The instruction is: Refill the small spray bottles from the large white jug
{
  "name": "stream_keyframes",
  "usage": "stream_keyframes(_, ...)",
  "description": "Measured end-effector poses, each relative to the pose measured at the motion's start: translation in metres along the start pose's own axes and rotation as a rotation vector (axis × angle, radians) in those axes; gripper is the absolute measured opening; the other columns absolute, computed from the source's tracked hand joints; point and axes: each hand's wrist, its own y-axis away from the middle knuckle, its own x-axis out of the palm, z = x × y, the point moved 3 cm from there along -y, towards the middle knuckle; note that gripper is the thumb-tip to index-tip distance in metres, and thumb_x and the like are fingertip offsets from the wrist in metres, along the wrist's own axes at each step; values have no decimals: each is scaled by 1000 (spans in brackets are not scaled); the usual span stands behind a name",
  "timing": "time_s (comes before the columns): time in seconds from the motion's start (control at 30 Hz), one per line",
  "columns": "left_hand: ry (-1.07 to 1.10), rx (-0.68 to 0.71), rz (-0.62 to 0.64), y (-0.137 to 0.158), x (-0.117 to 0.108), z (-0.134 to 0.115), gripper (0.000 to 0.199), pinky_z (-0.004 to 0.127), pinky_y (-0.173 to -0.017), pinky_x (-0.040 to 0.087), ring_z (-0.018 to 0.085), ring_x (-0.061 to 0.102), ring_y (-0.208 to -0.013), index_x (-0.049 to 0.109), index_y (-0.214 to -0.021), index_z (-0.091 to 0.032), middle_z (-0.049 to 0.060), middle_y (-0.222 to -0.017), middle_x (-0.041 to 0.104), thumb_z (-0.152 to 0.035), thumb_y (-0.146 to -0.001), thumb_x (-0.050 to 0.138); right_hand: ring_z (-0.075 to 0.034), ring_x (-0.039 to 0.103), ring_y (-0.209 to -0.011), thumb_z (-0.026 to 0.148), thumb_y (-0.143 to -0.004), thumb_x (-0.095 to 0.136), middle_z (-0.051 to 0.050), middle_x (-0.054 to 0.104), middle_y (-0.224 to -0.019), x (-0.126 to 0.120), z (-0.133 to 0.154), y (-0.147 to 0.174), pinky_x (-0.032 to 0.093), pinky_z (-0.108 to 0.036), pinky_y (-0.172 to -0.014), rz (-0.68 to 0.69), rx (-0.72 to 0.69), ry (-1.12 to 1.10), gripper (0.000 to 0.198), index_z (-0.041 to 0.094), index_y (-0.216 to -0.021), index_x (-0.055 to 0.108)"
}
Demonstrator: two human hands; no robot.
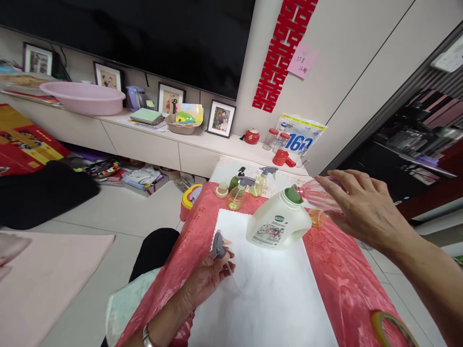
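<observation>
Bottle (318, 193), clear pink, tipped nearly on its side at the right of the worktop (347, 274), its neck at the green spout of the jug (277, 224); whether the neck enters the spout or only meets its edge cannot be told. The right hand (360, 207) covers the bottle's base end; its grip is closed about the body, fingers over the top, with part of the hold hidden behind the hand. The jug stands uncapped on the white mat (267, 294), its level of contents not visible through the opaque wall. Left of it, the left hand (210, 274) has its grip closed on a grey spray head (218, 246), whose thin tube hangs down and fades against the mat. Behind, two sprayers (237, 196) stand near a cap (222, 189); a dark green bottle (233, 183) is partly concealed by the nearer one. An amber object (318, 218) beyond the jug's handle is mostly obscured. A tape roll (376, 325) is cut by the lower edge, as is the bracelet (146, 336) on the left wrist. Farther back, picture frames (221, 119) line a ledge (202, 138) below a television (162, 38), cropped above.
</observation>
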Motion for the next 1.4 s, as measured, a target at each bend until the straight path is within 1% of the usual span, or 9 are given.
stream_keyframes(0.23,4,13,30,-1,-3,1,36,35,-87,52,20,73,-89,75,-105,-23,4,-103,74,-26,-73,91,-33,42,-126,28,-88,52,-10,43,-143,-3,-2,-8,37,-41,-84,-19,-74,7,59,22,-146,47)
stream_keyframes(0.43,12,20,63,0,-3,0,35,37,-91,51,21,73,-92,74,-107,-22,5,-106,74,-24,-76,88,-31,41,-126,20,-85,53,-9,45,-142,-10,-1,-13,37,-37,-83,-10,-107,10,59,24,-144,49)
stream_keyframes(0.67,-3,19,42,-1,-3,2,32,37,-90,50,20,72,-90,73,-107,-22,5,-105,73,-24,-78,87,-31,42,-128,11,-88,49,-9,44,-142,-19,3,-20,39,-41,-88,9,-116,24,53,25,-138,57)
stream_keyframes(0.8,-13,20,25,-1,-2,1,35,36,-90,50,19,72,-89,73,-106,-23,4,-103,73,-26,-75,89,-32,41,-129,3,-83,49,-9,42,-144,-22,5,-22,39,-42,-90,5,-135,67,59,25,-138,57)
stream_keyframes(0.97,-8,8,8,0,-1,1,37,37,-90,50,20,72,-89,73,-105,-22,5,-103,73,-26,-73,91,-32,37,-135,2,-90,44,-10,40,-147,-25,6,-24,39,-46,-93,13,-165,129,57,27,-140,53)
stream_keyframes(1.17,-3,13,31,-1,-2,1,35,37,-91,50,20,73,-90,73,-106,-22,5,-104,74,-25,-75,89,-31,34,-140,5,-101,35,-11,35,-152,-31,9,-28,39,-51,-100,-50,-206,127,47,25,-140,49)
stream_keyframes(1.27,0,16,16,-1,-3,1,31,36,-90,51,19,72,-89,73,-105,-22,5,-103,74,-23,-77,87,-31,33,-142,6,-104,33,-10,32,-154,-33,12,-26,38,-51,-102,-73,-198,140,45,25,-140,50)
stream_keyframes(1.33,0,17,5,-1,-3,2,33,35,-90,51,19,72,-89,73,-105,-22,4,-102,74,-24,-76,89,-30,35,-140,5,-104,35,-10,34,-154,-33,16,-23,38,-50,-102,-81,-180,153,44,25,-139,52)
stream_keyframes(1.4,-2,11,0,-1,-3,2,36,35,-90,52,19,72,-90,74,-105,-22,4,-102,74,-25,-73,91,-30,38,-139,4,-102,40,-9,35,-153,-31,17,-19,38,-49,-103,-77,-116,153,46,26,-141,53)
